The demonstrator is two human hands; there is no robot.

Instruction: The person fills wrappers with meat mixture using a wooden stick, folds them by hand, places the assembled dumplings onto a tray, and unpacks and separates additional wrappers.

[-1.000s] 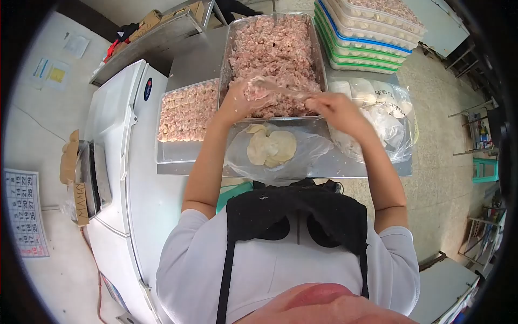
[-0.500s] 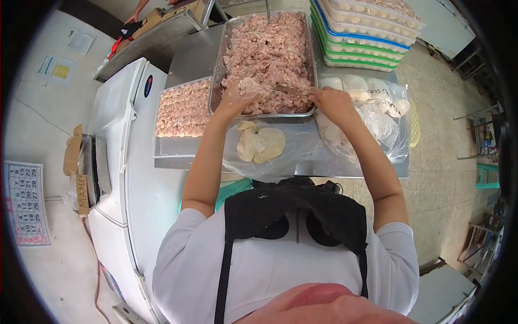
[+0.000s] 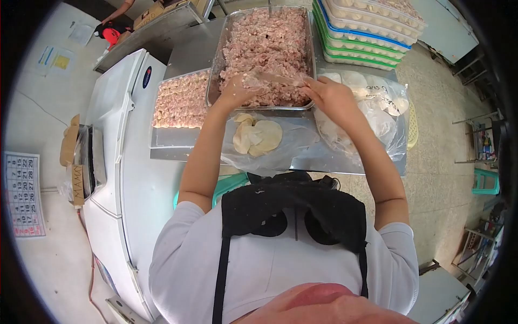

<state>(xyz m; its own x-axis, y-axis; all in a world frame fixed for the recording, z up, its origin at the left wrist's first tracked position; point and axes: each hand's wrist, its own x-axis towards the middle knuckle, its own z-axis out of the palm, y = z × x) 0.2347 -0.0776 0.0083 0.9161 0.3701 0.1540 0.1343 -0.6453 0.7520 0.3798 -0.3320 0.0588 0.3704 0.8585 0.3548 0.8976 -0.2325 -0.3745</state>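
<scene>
A deep metal pan (image 3: 215,89) of pink minced filling stands at the table's middle. Over its near left part is my left hand (image 3: 238,90), its fingers smeared with filling and curled round something too small to name. My right hand (image 3: 330,96), at the pan's near right corner, is closed on the end of a flat spreading tool (image 3: 280,79), which reaches left over the filling towards my left hand. Round pale wrappers (image 3: 258,136) lie on a plastic sheet just in front of the pan. To the left, a tray (image 3: 172,139) holds rows of filled pieces.
Stacked trays (image 3: 359,46) with green and blue rims stand at the back right. Bagged wrappers (image 3: 372,102) lie right of the pan. A white freezer (image 3: 116,129) is at the left. Another person's arm (image 3: 120,11) reaches over a box at the far upper left.
The view has shifted, so the pan and wrappers sit slightly higher. Both hands stay over the pan's near side. Another person's arm has come into view at the upper left.
</scene>
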